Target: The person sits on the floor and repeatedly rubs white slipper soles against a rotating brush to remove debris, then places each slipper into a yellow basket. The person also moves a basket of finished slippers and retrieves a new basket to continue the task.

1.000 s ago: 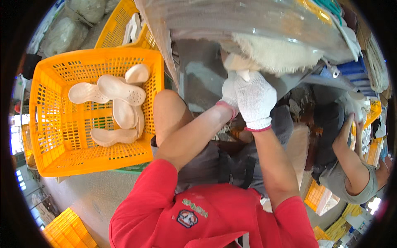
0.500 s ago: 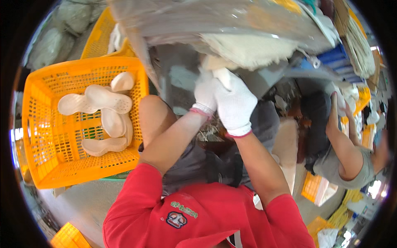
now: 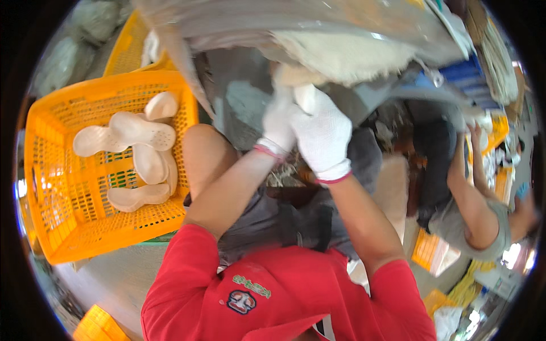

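Both my hands wear white gloves and are raised close together under the edge of a grey work surface [image 3: 307, 23]. My right hand [image 3: 323, 135] and my left hand [image 3: 278, 122] are closed together on a cream shoe sole [image 3: 298, 79] that pokes out between them. Above it lies a cream fleecy sheet [image 3: 347, 51]. To my left, an orange mesh crate [image 3: 68, 216] holds several cream shoe soles [image 3: 139, 128].
A second orange crate [image 3: 128, 48] stands behind the first one. On the right a seated person [image 3: 472, 210] in a grey top reaches upward. Smaller orange crates [image 3: 432, 253] lie on the floor by that person, and another [image 3: 96, 325] at lower left.
The view has drifted, so the crate sits further left. Both gloved hands stay together on the sole at the work surface's edge, shifted slightly left in the picture.
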Action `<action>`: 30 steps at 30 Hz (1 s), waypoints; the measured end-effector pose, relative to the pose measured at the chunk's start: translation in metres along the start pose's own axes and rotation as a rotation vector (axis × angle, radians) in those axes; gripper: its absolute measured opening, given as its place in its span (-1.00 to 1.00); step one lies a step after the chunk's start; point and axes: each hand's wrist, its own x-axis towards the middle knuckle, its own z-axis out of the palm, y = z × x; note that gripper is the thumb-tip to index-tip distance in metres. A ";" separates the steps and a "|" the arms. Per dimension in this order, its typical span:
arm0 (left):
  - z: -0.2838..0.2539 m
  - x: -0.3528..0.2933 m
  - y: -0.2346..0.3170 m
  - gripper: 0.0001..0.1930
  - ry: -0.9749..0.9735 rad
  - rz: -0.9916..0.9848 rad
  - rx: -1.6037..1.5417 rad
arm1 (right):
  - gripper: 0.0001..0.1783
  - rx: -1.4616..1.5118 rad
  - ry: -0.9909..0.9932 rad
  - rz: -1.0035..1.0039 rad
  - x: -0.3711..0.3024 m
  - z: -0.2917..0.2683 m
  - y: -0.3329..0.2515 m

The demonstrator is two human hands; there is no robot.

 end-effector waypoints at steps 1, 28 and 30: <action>0.006 -0.004 0.000 -0.42 0.049 0.036 -0.056 | -0.62 -0.097 -0.085 0.036 0.008 -0.004 0.000; 0.026 0.065 -0.002 -0.41 0.053 -0.540 -1.487 | -0.47 -0.391 0.053 -0.421 -0.023 -0.030 0.001; 0.014 0.071 -0.008 -0.47 0.039 -0.496 -1.379 | -0.59 -0.275 -0.070 -0.340 0.002 -0.015 0.013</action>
